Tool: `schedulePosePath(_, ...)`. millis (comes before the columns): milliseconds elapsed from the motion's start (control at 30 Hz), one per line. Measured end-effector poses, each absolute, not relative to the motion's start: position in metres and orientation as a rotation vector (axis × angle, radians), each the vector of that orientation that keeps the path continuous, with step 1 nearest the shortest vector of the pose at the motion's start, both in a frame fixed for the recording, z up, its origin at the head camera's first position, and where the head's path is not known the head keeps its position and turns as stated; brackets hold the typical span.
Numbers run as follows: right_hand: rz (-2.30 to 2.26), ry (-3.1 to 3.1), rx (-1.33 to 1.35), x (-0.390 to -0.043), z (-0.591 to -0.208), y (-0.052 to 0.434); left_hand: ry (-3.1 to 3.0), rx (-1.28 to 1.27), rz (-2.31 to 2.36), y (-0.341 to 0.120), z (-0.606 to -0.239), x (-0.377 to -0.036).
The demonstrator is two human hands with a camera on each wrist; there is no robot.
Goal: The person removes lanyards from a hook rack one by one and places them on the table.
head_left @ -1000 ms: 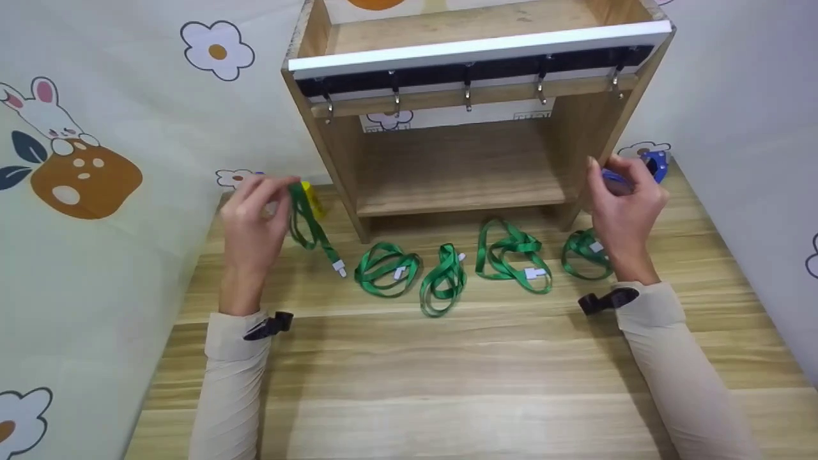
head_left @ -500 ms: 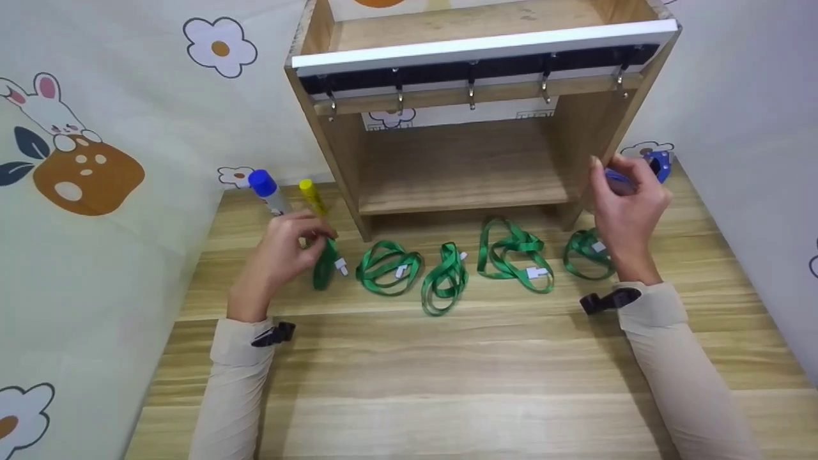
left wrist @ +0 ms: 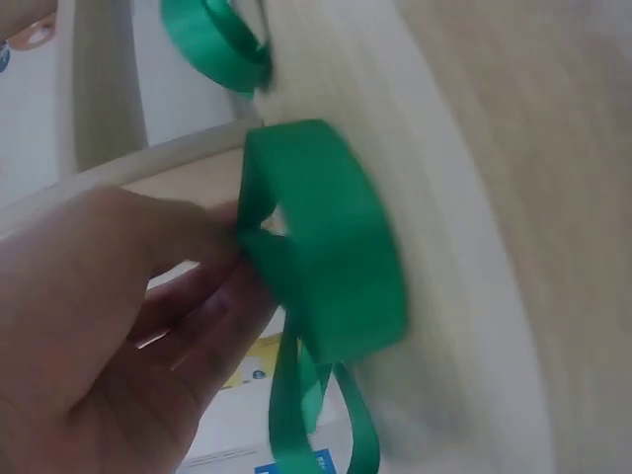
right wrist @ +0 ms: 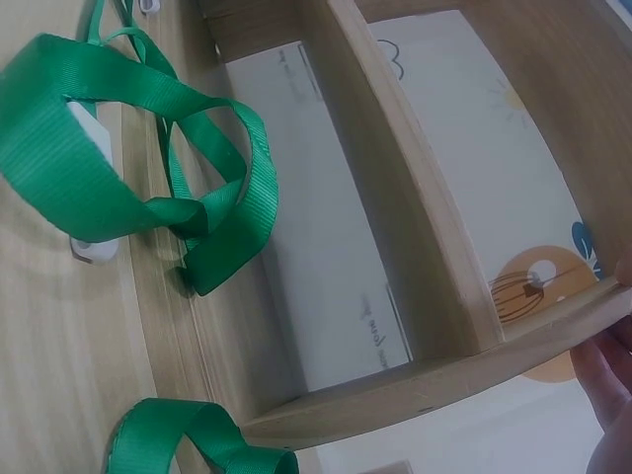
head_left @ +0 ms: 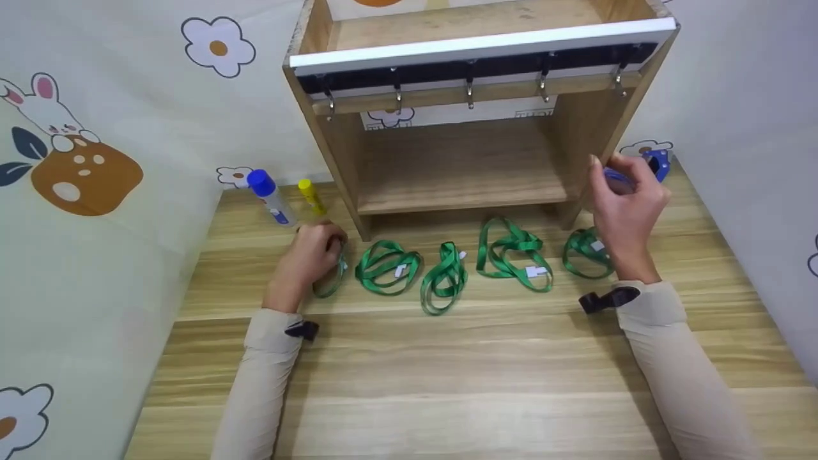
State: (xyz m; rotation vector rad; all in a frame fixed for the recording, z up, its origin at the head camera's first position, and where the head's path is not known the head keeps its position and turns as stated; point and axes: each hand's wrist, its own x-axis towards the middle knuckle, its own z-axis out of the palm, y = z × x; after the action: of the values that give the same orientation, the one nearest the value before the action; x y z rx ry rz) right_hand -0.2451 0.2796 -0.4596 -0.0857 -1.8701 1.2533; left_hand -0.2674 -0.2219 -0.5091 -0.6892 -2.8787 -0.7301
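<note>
My left hand [head_left: 311,254] pinches a green lanyard [head_left: 328,281] low over the table, left of the shelf. In the left wrist view, the ribbon of that lanyard [left wrist: 336,247] loops out from between thumb and fingers. My right hand [head_left: 629,207] holds the right side panel of the wooden shelf [head_left: 470,166]; its fingertips [right wrist: 604,370] show on the panel's edge in the right wrist view. Between the hands several coiled green lanyards with white clips lie in a row, among them a middle one [head_left: 443,279] and a looser one [head_left: 513,255].
Metal hooks [head_left: 470,94] line a dark strip under the shelf's white front edge. Left of the shelf stand a blue-capped glue stick [head_left: 271,197] and a smaller yellow tube [head_left: 311,195]. A blue object [head_left: 657,165] sits behind my right hand.
My left hand has come down and to the right with the lanyard, bringing it to the table and uncovering the blue-capped glue stick. The right hand stays on the shelf's side.
</note>
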Motion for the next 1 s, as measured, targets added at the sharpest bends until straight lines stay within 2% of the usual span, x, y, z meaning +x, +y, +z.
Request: schedulePosePath(1000, 1.278, -1.867, -0.086, -0.2552, -0.4662, 0.2759, -2.885, -0.622, -0.807, -0.2213, -0.5165, -0.2751)
